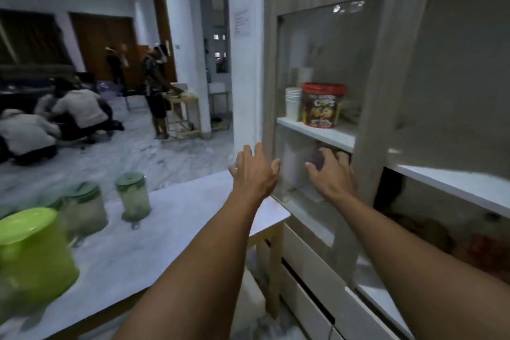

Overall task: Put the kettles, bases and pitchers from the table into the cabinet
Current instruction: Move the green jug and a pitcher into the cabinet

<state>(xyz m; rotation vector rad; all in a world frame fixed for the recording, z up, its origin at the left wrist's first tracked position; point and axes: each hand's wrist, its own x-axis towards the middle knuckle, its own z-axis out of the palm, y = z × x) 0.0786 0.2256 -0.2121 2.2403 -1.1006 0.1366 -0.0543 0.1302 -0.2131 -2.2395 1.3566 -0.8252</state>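
A bright green pitcher (pixel 33 254) stands at the near left of the white table (pixel 176 218). Behind it are two frosted pitchers with dull green lids (pixel 85 208) (pixel 133 196). To the right stands the wooden cabinet (pixel 369 124) with a glass door (pixel 325 63). My left hand (pixel 255 171) is open in the air, fingers spread, just left of the door's edge. My right hand (pixel 332 174) lies with curled fingers on the lower part of the glass door, near its frame. Neither hand holds an object. The picture is blurred.
Behind the glass, a shelf (pixel 317 131) carries a stack of white cups (pixel 293 103) and a red-lidded tub (pixel 323 105). White drawers (pixel 317 292) sit below. Several people crouch and stand on the marble floor (pixel 138 157) at the back left.
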